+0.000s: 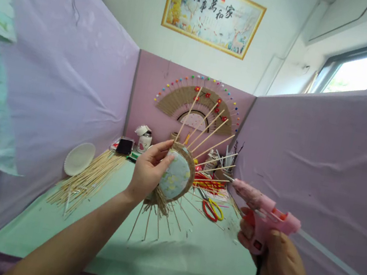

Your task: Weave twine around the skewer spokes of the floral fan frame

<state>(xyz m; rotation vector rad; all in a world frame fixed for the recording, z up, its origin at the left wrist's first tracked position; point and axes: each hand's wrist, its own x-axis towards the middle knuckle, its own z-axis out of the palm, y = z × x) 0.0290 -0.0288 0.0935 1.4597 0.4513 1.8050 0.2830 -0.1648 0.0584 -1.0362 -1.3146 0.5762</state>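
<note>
My left hand (150,167) grips the left edge of a round craft piece (176,176), thumb on its pale floral face. Brown cord wraps its rim, and thin wooden sticks (210,135) fan out from the upper right side. A bundle of loose twine (160,200) hangs at its lower left. In my right hand (274,248) is a pink hot glue gun (263,211), its black cable running down. The nozzle points left, close to the end of the lowest stick on the right; I cannot tell whether they touch. Beneath the piece, more sticks (159,225) spread downward.
Left on the pale green table (109,238) lie a pile of wooden sticks (91,178) and a white scalloped dish (79,159). A phone (125,146) and jar (145,140) stand behind. Scissors (211,210) and red strips (209,184) lie right. A decorated fan (198,104) hangs on the back panel.
</note>
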